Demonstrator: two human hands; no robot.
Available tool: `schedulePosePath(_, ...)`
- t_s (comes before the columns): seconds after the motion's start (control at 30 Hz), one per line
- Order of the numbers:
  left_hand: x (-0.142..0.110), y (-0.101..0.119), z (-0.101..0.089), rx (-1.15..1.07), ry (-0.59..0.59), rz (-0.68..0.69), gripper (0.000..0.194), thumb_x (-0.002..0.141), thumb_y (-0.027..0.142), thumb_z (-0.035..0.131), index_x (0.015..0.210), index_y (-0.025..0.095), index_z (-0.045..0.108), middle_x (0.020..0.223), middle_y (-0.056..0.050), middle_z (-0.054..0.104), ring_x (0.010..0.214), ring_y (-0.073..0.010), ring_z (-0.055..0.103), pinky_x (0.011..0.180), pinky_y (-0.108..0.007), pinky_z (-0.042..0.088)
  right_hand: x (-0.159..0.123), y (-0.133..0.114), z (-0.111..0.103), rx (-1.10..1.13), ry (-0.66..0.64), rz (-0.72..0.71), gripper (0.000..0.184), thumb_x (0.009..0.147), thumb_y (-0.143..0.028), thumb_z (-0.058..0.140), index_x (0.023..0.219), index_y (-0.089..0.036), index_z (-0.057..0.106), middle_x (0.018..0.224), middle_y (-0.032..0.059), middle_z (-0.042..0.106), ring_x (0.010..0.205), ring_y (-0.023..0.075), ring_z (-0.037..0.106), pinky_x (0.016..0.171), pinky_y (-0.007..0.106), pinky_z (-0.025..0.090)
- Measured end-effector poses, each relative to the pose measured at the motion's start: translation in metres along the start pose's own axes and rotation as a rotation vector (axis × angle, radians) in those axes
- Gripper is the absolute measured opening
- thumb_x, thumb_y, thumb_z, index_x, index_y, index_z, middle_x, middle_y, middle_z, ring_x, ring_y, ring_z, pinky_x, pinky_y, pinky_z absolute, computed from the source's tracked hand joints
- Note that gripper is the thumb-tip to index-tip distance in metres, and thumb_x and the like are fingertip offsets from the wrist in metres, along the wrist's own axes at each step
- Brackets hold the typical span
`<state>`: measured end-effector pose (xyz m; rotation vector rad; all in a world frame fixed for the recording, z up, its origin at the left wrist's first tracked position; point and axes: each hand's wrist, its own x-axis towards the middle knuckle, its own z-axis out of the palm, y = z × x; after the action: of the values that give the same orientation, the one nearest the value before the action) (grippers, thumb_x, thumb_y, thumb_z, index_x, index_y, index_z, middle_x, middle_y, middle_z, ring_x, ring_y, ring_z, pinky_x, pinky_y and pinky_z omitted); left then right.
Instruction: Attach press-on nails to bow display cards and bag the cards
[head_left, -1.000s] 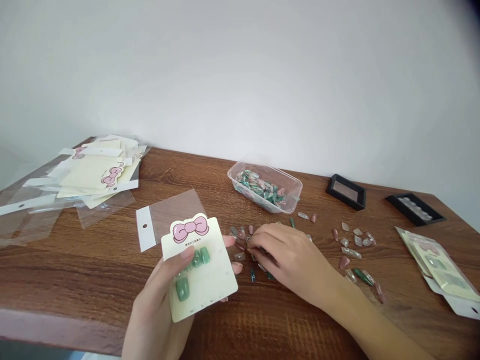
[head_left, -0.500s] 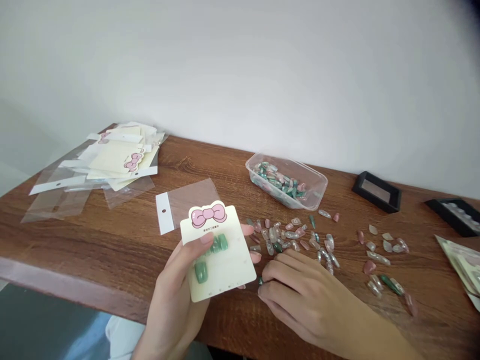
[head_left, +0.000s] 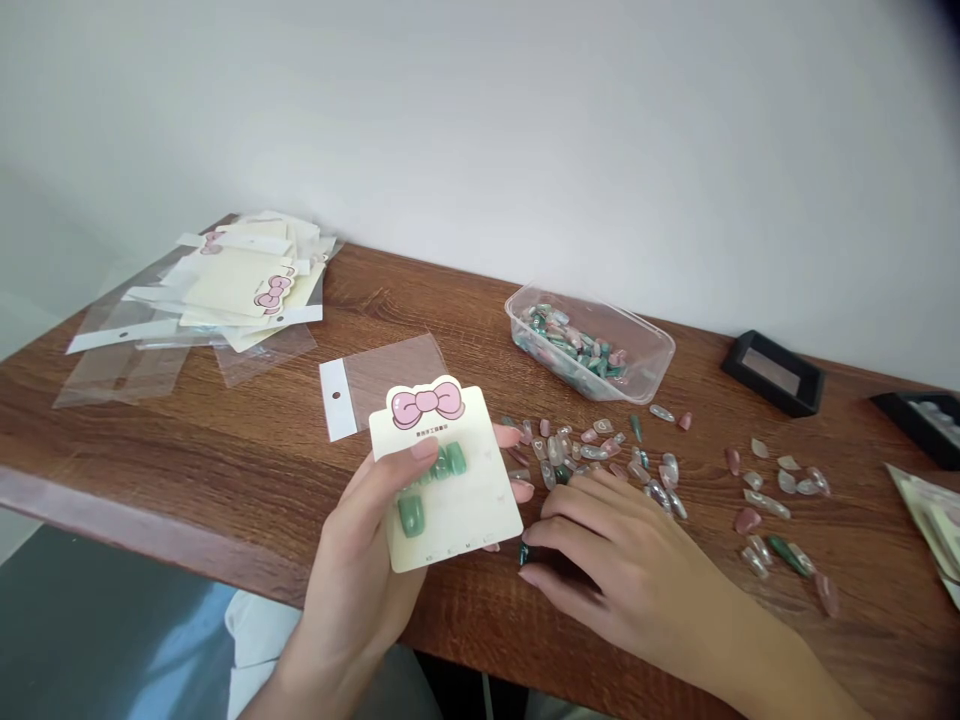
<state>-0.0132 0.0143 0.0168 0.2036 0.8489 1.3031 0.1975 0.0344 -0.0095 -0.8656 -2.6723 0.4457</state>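
Observation:
My left hand (head_left: pixel 360 580) holds a cream card (head_left: pixel 450 480) with a pink bow printed at its top and a few green press-on nails stuck on it, thumb on the card's face. My right hand (head_left: pixel 622 570) rests on the wooden table (head_left: pixel 225 450) just right of the card, fingers curled, fingertips at a small dark green nail (head_left: pixel 523 553). Whether the fingers grip it I cannot make out. Beyond that hand lies a scatter of loose pink, clear and green nails (head_left: pixel 592 450).
A clear plastic tub of nails (head_left: pixel 589 345) stands at the back. A clear sleeve (head_left: pixel 375 395) lies behind the card. A pile of cards and sleeves (head_left: pixel 225 290) sits far left. Two black trays (head_left: pixel 772 372) and packed cards (head_left: pixel 934 520) are at right. More loose nails (head_left: pixel 780 510) lie right of my hand.
My right hand drew back from the nail scatter toward the table's near edge, beside the card. The camera view swung left and down; the card stays in my left hand.

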Motion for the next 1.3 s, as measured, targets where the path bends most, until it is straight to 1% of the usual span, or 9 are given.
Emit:
schedulePosePath(0.17, -0.002, 0.0, 0.001, 0.016, 0.036, -0.002, 0.047, 0.084, 0.025, 0.065, 0.128, 0.012, 0.057, 0.104, -0.015, 0.08, 0.077, -0.031, 0.078, 0.061, -0.033, 0.061, 0.001, -0.001, 0.001, -0.034, 0.018, -0.053, 0.009, 0.097, -0.017, 0.059, 0.095, -0.019, 0.068, 0.084, 0.0027, 0.065, 0.076, 0.0197, 0.057, 0.07, 0.036, 0.04)
schedulePosePath(0.27, -0.003, 0.0, 0.004, 0.031, 0.047, -0.011, 0.05, 0.084, 0.027, 0.067, 0.13, 0.012, 0.055, 0.104, -0.016, 0.08, 0.076, -0.0314, 0.078, 0.056, -0.031, 0.06, 0.003, 0.002, -0.005, -0.038, 0.066, -0.059, 0.009, 0.096, -0.016, 0.06, 0.097, -0.018, 0.068, 0.084, 0.003, 0.064, 0.074, 0.0186, 0.056, 0.067, 0.035, 0.042)
schedulePosePath(0.47, -0.006, -0.006, 0.006, 0.095, 0.015, -0.08, 0.058, 0.086, 0.03, 0.066, 0.139, 0.013, 0.051, 0.106, -0.015, 0.079, 0.081, -0.0316, 0.078, 0.06, -0.032, 0.06, 0.001, 0.004, -0.029, -0.075, 0.367, -0.009, 0.015, 0.09, -0.01, 0.069, 0.103, -0.015, 0.068, 0.089, 0.0035, 0.068, 0.078, 0.0136, 0.06, 0.071, 0.029, 0.048)
schedulePosePath(0.57, -0.008, -0.013, 0.006, 0.12, -0.02, -0.167, 0.056, 0.085, 0.034, 0.069, 0.134, 0.01, 0.056, 0.101, -0.015, 0.08, 0.076, -0.03, 0.077, 0.067, -0.037, 0.062, 0.0, -0.002, -0.034, -0.073, 0.43, 0.026, 0.014, 0.091, -0.011, 0.068, 0.104, -0.015, 0.069, 0.088, 0.0024, 0.069, 0.076, 0.0104, 0.062, 0.07, 0.025, 0.05)
schedulePosePath(0.67, -0.011, -0.021, 0.005, 0.159, -0.001, -0.192, 0.067, 0.082, 0.038, 0.075, 0.14, 0.015, 0.053, 0.106, -0.011, 0.079, 0.09, -0.0303, 0.075, 0.078, -0.037, 0.061, 0.002, -0.008, -0.032, -0.054, 0.435, -0.003, 0.013, 0.092, -0.012, 0.067, 0.104, -0.016, 0.07, 0.085, 0.0007, 0.07, 0.072, 0.0093, 0.062, 0.067, 0.024, 0.05)
schedulePosePath(0.77, -0.014, -0.025, 0.005, 0.237, 0.004, -0.176, 0.076, 0.082, 0.044, 0.076, 0.148, 0.023, 0.045, 0.119, -0.008, 0.075, 0.104, -0.0295, 0.071, 0.077, -0.032, 0.058, 0.004, -0.013, -0.029, -0.057, 0.418, -0.022, 0.011, 0.094, -0.014, 0.065, 0.104, -0.016, 0.07, 0.082, -0.0003, 0.072, 0.071, 0.0101, 0.064, 0.065, 0.026, 0.05)
schedulePosePath(0.83, -0.014, -0.026, 0.005, 0.275, -0.011, -0.193, 0.074, 0.082, 0.048, 0.075, 0.147, 0.025, 0.048, 0.121, -0.008, 0.074, 0.105, -0.0293, 0.07, 0.074, -0.031, 0.058, 0.004, -0.013, -0.027, -0.068, 0.413, -0.029, 0.01, 0.094, -0.014, 0.065, 0.103, -0.017, 0.069, 0.081, -0.0005, 0.072, 0.07, 0.0106, 0.064, 0.064, 0.027, 0.05)
schedulePosePath(1.07, -0.013, -0.025, 0.004, 0.333, -0.049, -0.183, 0.055, 0.082, 0.049, 0.073, 0.13, 0.025, 0.063, 0.123, -0.007, 0.072, 0.107, -0.0283, 0.066, 0.082, -0.031, 0.056, 0.004, -0.012, -0.025, -0.065, 0.423, -0.05, 0.008, 0.093, -0.015, 0.066, 0.1, -0.016, 0.069, 0.079, 0.0005, 0.071, 0.067, 0.0115, 0.063, 0.062, 0.028, 0.049)
schedulePosePath(1.3, -0.014, -0.025, 0.003, 0.341, -0.067, -0.201, 0.054, 0.084, 0.048, 0.072, 0.132, 0.027, 0.061, 0.123, -0.006, 0.072, 0.105, -0.0289, 0.067, 0.076, -0.03, 0.055, 0.005, -0.012, -0.025, -0.075, 0.414, -0.029, 0.008, 0.095, -0.017, 0.065, 0.102, -0.019, 0.068, 0.079, -0.0003, 0.07, 0.066, 0.0114, 0.064, 0.061, 0.027, 0.05)
